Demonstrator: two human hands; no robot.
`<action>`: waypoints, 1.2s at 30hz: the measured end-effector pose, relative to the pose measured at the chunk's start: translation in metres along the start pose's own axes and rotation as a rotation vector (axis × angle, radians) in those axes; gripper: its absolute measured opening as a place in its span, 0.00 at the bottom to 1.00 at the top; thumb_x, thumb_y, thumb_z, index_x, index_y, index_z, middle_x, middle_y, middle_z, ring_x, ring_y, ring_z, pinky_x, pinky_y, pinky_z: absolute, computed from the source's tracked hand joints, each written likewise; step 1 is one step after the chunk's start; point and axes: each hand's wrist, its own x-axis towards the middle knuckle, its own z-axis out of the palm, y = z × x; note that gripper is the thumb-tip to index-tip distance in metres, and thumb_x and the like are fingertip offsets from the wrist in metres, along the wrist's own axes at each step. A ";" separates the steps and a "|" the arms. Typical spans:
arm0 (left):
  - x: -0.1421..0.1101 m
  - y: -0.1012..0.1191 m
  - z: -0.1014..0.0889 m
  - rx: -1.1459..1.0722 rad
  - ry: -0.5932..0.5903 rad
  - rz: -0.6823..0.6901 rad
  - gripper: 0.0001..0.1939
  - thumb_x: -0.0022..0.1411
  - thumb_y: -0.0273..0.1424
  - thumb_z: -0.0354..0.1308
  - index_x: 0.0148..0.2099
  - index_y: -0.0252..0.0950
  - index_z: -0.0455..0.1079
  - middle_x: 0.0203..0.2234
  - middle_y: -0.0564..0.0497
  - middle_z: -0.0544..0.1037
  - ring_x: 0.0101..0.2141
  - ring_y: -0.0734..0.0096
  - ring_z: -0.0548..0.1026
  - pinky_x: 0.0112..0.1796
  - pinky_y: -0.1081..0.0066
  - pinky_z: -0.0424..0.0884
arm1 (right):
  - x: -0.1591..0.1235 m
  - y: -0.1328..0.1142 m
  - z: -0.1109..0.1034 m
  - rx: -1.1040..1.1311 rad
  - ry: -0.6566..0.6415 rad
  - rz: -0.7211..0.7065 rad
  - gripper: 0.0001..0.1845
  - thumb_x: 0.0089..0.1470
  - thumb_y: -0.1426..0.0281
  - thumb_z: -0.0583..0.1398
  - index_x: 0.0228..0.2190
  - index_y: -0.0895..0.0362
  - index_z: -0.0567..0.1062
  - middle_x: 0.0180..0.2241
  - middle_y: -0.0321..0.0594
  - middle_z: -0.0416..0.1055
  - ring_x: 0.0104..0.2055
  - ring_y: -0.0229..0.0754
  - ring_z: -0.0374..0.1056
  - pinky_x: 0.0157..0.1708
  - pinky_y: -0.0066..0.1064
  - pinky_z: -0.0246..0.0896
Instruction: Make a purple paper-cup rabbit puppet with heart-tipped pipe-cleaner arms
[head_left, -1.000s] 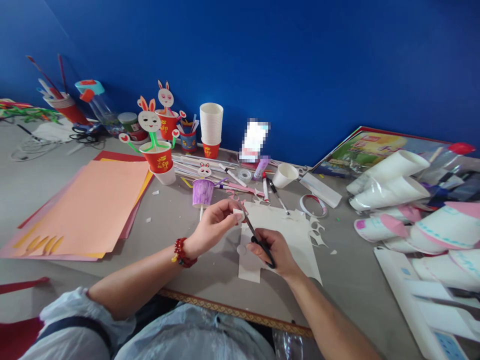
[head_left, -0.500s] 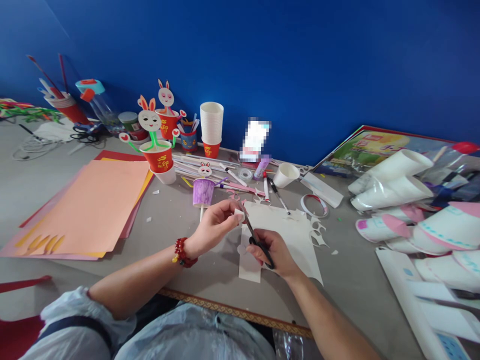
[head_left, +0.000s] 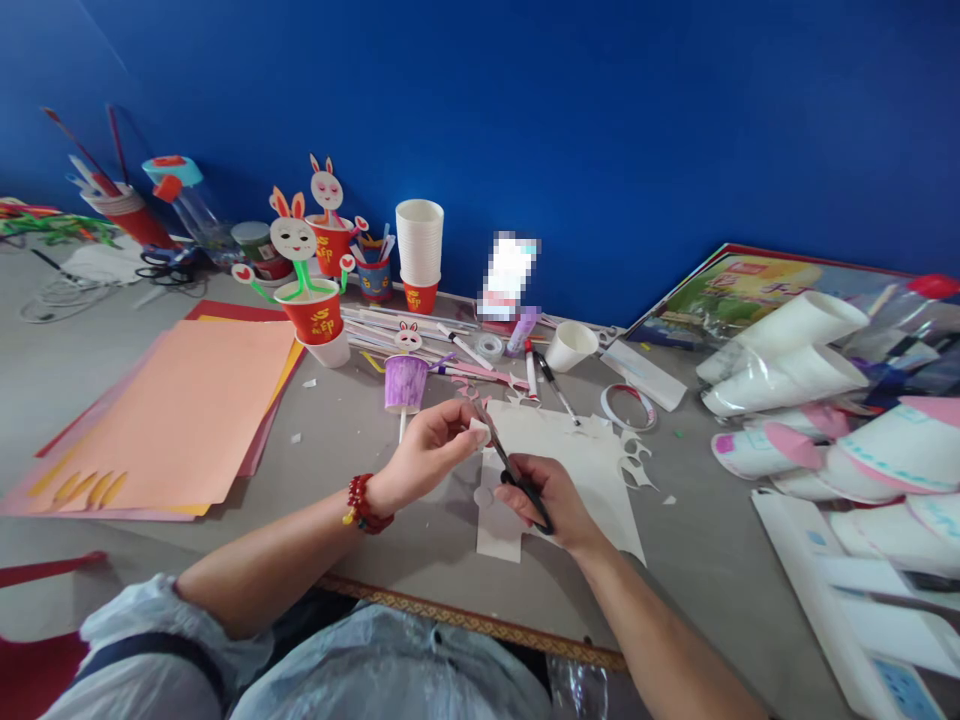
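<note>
My left hand (head_left: 437, 446) pinches a small piece of white paper (head_left: 481, 431) between thumb and fingers. A pair of black-handled scissors (head_left: 531, 497) is gripped in my right hand (head_left: 553, 500), its blades pointing up and left beside that piece. Whether the blades touch the paper I cannot tell. Under the hands lies a white paper sheet (head_left: 592, 480) with cut edges, and a small white disc (head_left: 482, 496) rests near its left side. Just behind my left hand stands a purple-coloured cup (head_left: 406, 384) with a little rabbit face on it.
Coloured paper sheets (head_left: 172, 400) lie to the left. Rabbit-decorated red cups (head_left: 315, 318) and a stack of white cups (head_left: 420, 245) stand at the back. Pens, a tape roll (head_left: 628, 408) and a white cup (head_left: 571, 347) are beyond the sheet; wrapped paper cups (head_left: 787, 385) crowd the right.
Both hands keep nearly the same pose, with the scissors and the small paper still held. The whole view has shifted very slightly.
</note>
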 end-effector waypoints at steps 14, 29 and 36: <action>0.001 0.003 0.001 0.005 0.013 0.004 0.12 0.63 0.37 0.60 0.32 0.34 0.65 0.33 0.49 0.73 0.33 0.73 0.67 0.35 0.72 0.63 | 0.000 0.002 0.000 -0.060 0.044 -0.069 0.26 0.49 0.55 0.64 0.18 0.53 0.55 0.16 0.27 0.48 0.19 0.31 0.44 0.19 0.26 0.36; 0.001 0.004 0.001 -0.004 0.020 0.041 0.12 0.64 0.36 0.60 0.33 0.34 0.65 0.34 0.48 0.73 0.33 0.73 0.67 0.35 0.72 0.63 | 0.000 0.002 -0.001 -0.119 0.070 -0.095 0.27 0.49 0.54 0.64 0.17 0.54 0.55 0.17 0.27 0.47 0.21 0.32 0.43 0.21 0.27 0.37; 0.002 0.003 0.000 -0.013 0.061 0.024 0.12 0.63 0.37 0.61 0.33 0.34 0.66 0.33 0.50 0.71 0.31 0.73 0.66 0.33 0.72 0.64 | 0.001 0.003 -0.001 -0.125 0.084 -0.094 0.26 0.48 0.55 0.64 0.17 0.54 0.55 0.18 0.27 0.46 0.22 0.32 0.43 0.21 0.27 0.37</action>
